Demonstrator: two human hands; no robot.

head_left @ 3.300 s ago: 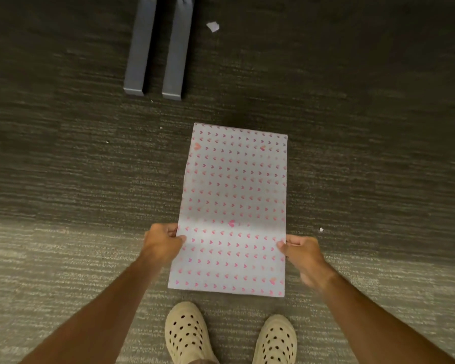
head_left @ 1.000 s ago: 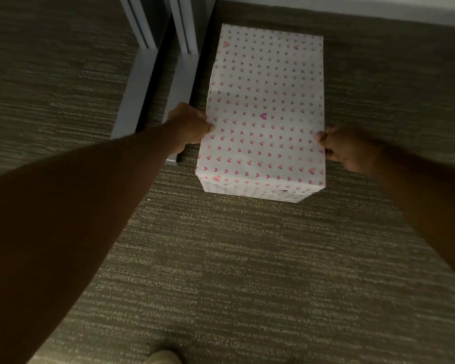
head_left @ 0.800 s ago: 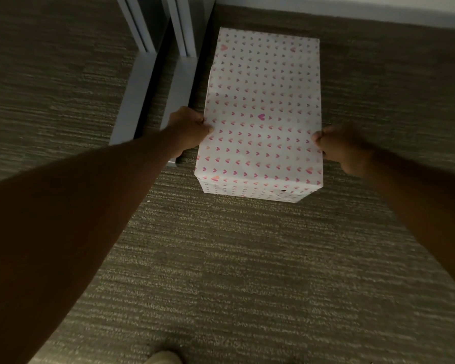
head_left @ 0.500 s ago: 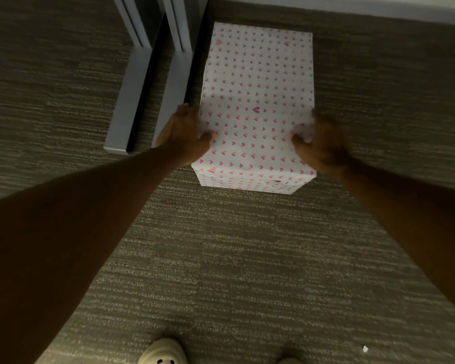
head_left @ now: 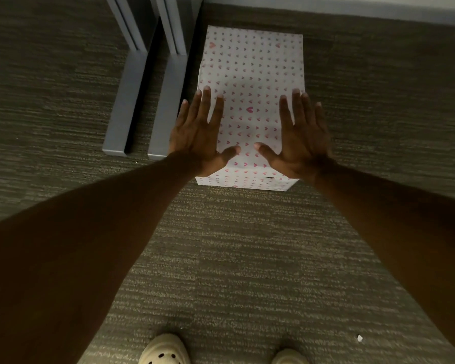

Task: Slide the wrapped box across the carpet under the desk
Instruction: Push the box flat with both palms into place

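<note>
left hand [head_left: 199, 137] lay flat, fingers spread, gripping nothing. between the two — wrapped box [head_left: 251, 80], long axis pointing straight ahead toward the wall, just beside the desk foot [head_left: 166, 101]. right hand [head_left: 301, 137] equally splayed, equally near.

Two cream clogs [head_left: 166, 349] show at the bottom edge, and a small white scrap [head_left: 359, 338], perhaps paper, lies nearby.

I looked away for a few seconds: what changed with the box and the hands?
The box slid forward, away from the shoes, up beside the desk legs near the wall. Both hands let go of its sides: left hand and right hand are now open, fingers spread. It lies flat as before.
</note>
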